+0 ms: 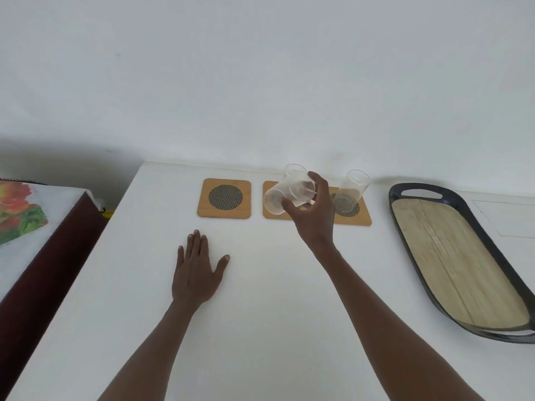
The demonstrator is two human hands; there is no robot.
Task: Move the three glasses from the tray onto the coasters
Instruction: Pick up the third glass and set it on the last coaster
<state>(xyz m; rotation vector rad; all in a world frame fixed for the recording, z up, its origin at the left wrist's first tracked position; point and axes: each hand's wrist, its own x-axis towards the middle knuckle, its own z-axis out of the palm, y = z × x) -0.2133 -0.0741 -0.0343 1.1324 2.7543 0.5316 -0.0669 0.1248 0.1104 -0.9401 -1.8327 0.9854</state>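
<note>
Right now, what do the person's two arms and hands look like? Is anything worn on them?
Both arms are bare as far as the picture shows: no sleeves are in view. The left hand and the right hand have no gloves, and I see no rings, watch or bracelet on fingers or wrists. The fingernails look short and plain.

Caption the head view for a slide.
Right hand carries a tilted clear glass toward the empty left bamboo coaster; left hand rests flat.

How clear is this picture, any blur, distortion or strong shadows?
Head view: wide-angle bending curves the tray and table edge; the glass in the right hand looks slightly motion-blurred; lighting is soft, with a dim shadow left of the table.
</note>
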